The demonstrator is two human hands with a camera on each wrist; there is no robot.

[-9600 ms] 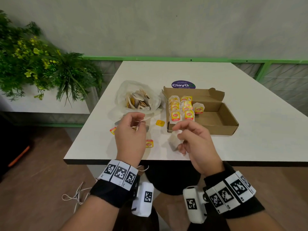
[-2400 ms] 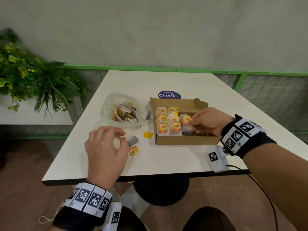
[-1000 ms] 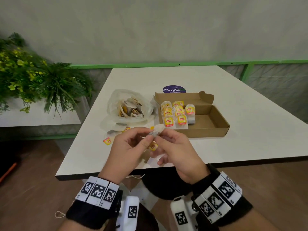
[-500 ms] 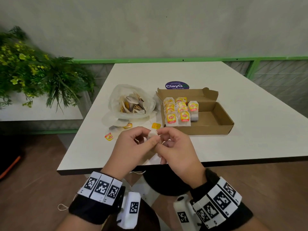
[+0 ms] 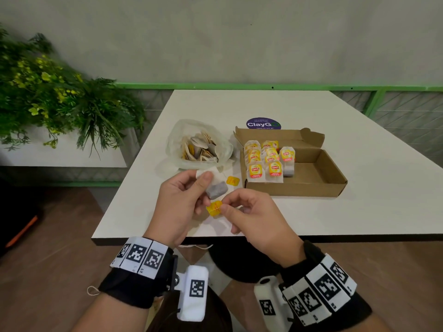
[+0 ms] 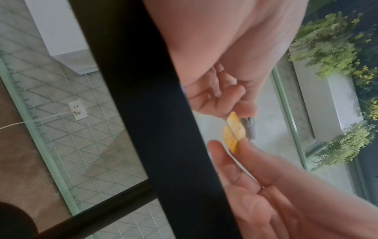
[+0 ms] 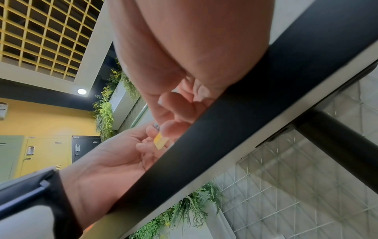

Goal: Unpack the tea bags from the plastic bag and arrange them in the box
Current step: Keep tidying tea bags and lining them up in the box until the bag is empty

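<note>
Since half a second ago, hands have parted. Head view: left hand [image 5: 178, 200] pinches tea bag [image 5: 214, 185]; right hand [image 5: 251, 216] pinches its yellow tag [image 5: 214, 208]; box [image 5: 311, 178] lies beyond, nearer the right. Wrist views: the tag is pinched at fingertips [image 6: 243, 150].

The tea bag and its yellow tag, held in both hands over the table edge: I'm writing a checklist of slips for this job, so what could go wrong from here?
1. The left hand holds the tea bag and the right hand pinches its yellow tag; pulling them apart might tear the tag off.
2. Both hands work near the table edge, so a dropped bag could fall to the floor.
3. The tea bags standing in the box could topple as another goes in.
</note>
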